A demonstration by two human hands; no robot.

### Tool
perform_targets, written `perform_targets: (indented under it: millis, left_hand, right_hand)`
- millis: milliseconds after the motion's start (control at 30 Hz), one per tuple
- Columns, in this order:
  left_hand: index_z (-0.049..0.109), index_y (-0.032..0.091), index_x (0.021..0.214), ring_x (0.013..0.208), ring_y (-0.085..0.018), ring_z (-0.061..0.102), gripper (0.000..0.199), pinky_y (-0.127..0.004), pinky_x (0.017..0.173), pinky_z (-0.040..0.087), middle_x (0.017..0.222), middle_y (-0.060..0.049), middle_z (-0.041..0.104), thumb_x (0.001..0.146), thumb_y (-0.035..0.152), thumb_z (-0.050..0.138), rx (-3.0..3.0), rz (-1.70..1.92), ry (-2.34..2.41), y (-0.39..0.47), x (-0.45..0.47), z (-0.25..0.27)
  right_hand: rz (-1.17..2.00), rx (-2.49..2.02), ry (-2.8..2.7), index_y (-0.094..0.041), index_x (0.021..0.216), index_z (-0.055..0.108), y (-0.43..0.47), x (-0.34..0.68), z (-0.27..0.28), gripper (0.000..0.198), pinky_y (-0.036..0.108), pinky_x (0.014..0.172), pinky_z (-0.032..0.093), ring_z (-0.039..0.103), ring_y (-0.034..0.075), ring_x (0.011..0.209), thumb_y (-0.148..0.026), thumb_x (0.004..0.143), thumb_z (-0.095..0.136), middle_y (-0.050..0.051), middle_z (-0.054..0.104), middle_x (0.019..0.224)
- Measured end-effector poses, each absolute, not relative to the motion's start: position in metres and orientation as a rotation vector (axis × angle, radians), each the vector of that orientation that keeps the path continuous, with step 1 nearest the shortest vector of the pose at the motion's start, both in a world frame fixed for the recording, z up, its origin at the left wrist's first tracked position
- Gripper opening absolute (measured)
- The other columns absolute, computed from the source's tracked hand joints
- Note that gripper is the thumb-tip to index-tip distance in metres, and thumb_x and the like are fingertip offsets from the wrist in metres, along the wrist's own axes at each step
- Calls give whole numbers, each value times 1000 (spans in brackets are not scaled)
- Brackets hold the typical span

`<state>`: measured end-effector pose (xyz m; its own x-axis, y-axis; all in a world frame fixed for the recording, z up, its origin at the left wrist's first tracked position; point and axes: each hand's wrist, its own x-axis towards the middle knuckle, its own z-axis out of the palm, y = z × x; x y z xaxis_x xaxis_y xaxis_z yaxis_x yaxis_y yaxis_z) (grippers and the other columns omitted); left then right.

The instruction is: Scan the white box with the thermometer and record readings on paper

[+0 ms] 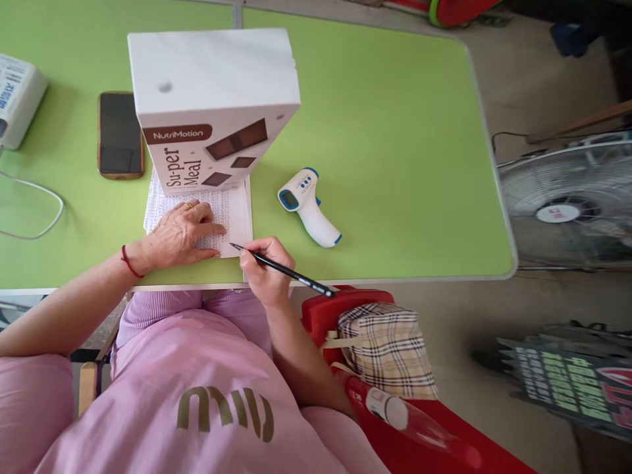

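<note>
My left hand (185,230) lies flat on a sheet of paper (241,217) covered in small rows of writing, its fingers apart and holding nothing. A ring is on one finger and a red cord around the wrist. My right hand (269,270), at the table's near edge, grips a slim black pen (296,275). The pen's tip points left, at the paper's lower right part; whether it touches cannot be made out. A tall white box (217,72) labelled "Super Meal" stands upright on the far part of the paper and hides it. Right of the paper lies a white and blue infrared thermometer (309,207).
On the green table (395,145), a phone (120,135) lies left of the box. Farther left are a white device (20,99) and its cable (54,224). A red chair (316,316) holds a plaid bag (385,349) and a bottle (395,411). A fan (563,210) stands at right.
</note>
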<state>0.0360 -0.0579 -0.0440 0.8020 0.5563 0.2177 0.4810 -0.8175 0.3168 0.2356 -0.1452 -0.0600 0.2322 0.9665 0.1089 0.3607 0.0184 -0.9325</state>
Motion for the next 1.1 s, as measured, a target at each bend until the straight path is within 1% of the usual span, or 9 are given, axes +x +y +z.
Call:
perform_targets:
  millis: [167, 367, 600, 867, 967, 1033, 1100]
  left_hand:
    - [73, 18, 117, 86, -25, 59, 38, -37, 80, 49, 99, -11, 63, 91, 46, 73, 2768, 396, 816, -58, 37, -46]
    - [73, 18, 117, 87, -25, 61, 38, -36, 80, 49, 97, -10, 65, 92, 47, 72, 2769, 378, 820, -57, 37, -46]
    - [75, 16, 107, 75, -22, 64, 35, -33, 69, 47, 85, -7, 69, 98, 47, 65, 2780, 394, 762, -59, 37, -44]
    - [75, 17, 109, 75, -21, 67, 33, -30, 65, 45, 85, -6, 73, 98, 46, 64, 2741, 342, 807, -61, 37, -41]
    - [75, 17, 100, 72, -19, 67, 31, -30, 62, 43, 80, -5, 72, 100, 44, 61, 2766, 352, 795, -62, 36, -39]
    - [74, 17, 91, 70, -19, 66, 31, -30, 59, 40, 77, -4, 71, 103, 39, 57, 2808, 351, 729, -62, 35, -37]
    - [73, 18, 87, 68, -18, 65, 32, -30, 55, 36, 74, -3, 70, 105, 33, 52, 2847, 336, 631, -63, 35, -36]
  right_hand:
    - [690, -1523, -1411, -25, 70, 54, -140, 233, -58, 14, 26, 50, 44, 48, 12, 48, -36, 79, 57, -5, 56, 55]
    - [683, -1578, -1486, -25, 71, 55, -139, 231, -61, 15, 27, 53, 45, 49, 13, 49, -36, 81, 55, -4, 56, 55]
    - [663, -1566, -1548, -26, 71, 54, -139, 230, -60, 14, 26, 55, 46, 51, 13, 49, -35, 81, 55, -4, 57, 55]
    - [657, -1591, -1559, -26, 71, 52, -140, 230, -62, 13, 27, 57, 48, 52, 14, 51, -34, 81, 55, -4, 59, 57]
    - [653, -1582, -1562, -26, 71, 52, -140, 230, -62, 13, 27, 55, 47, 51, 13, 50, -34, 81, 55, -4, 57, 55]
    - [651, -1582, -1559, -26, 70, 52, -140, 230, -62, 14, 27, 55, 46, 51, 14, 50, -34, 81, 55, -5, 56, 55]
    - [657, -1586, -1554, -26, 70, 52, -140, 230, -62, 14, 27, 55, 46, 51, 13, 50, -34, 81, 54, -5, 56, 55]
